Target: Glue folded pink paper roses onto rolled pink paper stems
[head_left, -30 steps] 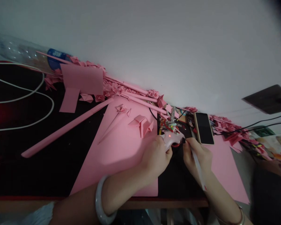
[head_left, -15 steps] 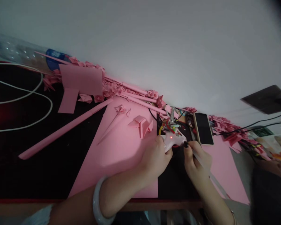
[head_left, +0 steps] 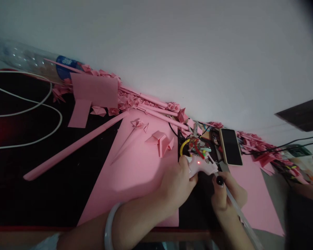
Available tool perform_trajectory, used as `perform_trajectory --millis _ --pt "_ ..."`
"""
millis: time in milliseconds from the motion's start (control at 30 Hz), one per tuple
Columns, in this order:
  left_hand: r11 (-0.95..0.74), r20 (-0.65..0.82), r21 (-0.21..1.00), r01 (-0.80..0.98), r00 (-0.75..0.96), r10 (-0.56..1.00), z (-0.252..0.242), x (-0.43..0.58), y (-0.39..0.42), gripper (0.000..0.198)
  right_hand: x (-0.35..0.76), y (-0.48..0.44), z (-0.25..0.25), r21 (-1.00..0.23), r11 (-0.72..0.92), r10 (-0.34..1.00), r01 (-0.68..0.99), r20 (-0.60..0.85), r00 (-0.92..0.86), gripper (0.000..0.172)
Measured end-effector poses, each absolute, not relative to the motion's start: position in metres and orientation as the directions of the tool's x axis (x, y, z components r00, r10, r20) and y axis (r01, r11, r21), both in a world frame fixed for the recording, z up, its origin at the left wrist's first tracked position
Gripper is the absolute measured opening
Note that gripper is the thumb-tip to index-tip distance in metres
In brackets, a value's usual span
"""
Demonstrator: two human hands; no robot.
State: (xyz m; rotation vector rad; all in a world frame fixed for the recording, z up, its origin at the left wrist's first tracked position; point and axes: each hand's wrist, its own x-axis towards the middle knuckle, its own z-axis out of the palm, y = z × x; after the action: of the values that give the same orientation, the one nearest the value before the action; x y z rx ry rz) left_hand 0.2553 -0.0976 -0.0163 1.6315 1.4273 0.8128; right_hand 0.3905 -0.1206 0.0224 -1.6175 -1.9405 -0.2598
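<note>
My left hand (head_left: 176, 184) is shut around the grip of a pink hot glue gun (head_left: 200, 166), whose small red light is lit. Just below the gun's rear end, my right hand (head_left: 224, 196) holds a thin, pale rod (head_left: 240, 213), perhaps a glue stick, that runs down to the right. The rod's upper tip is close to the gun, but the fingers hide whether they touch. A white bangle (head_left: 108, 225) circles my left wrist.
A large pink paper sheet (head_left: 130, 173) lies on the black tabletop (head_left: 41, 187), with a folded pink paper piece (head_left: 160, 142) on it. Pink paper roses (head_left: 127, 100) line the wall. A phone (head_left: 231, 146), tangled wires (head_left: 195, 146), a long pink paper tube (head_left: 73, 147) and a white cable (head_left: 23, 144) lie about.
Both hands and the glue gun have shifted slightly right, along with the whole view. The pale rod now slants further right, and my right hand has slid down from the gun's rear end.
</note>
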Motion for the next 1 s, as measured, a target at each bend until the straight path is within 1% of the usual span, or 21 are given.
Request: perform_trajectory --millis 200,433,667,900,1000 --pt "-0.040 -0.060 0.854 0.519 0.175 0.983 -0.009 0.254 -0.095 0.020 0.392 -0.119 0.023 -0.150 0.189 0.839 0.970 0.539 -0.079 0.034" --pt "-0.021 -0.093 0.808 0.589 0.161 0.983 -0.012 0.258 -0.098 0.016 0.396 -0.114 0.022 -0.087 0.241 0.843 0.967 0.512 -0.164 0.033" --pt "-0.055 -0.042 0.831 0.554 0.161 0.986 -0.017 0.258 -0.100 0.016 0.393 -0.108 0.024 -0.047 0.232 0.839 0.971 0.515 -0.176 0.033" --pt "-0.057 -0.049 0.820 0.569 0.169 0.984 -0.014 0.256 -0.099 0.016 0.394 -0.101 0.023 0.039 0.256 0.820 0.966 0.519 -0.239 0.031" --pt "-0.063 -0.047 0.824 0.563 0.179 0.983 -0.013 0.255 -0.098 0.016 0.394 -0.099 0.021 0.055 0.254 0.817 0.966 0.522 -0.245 0.030"
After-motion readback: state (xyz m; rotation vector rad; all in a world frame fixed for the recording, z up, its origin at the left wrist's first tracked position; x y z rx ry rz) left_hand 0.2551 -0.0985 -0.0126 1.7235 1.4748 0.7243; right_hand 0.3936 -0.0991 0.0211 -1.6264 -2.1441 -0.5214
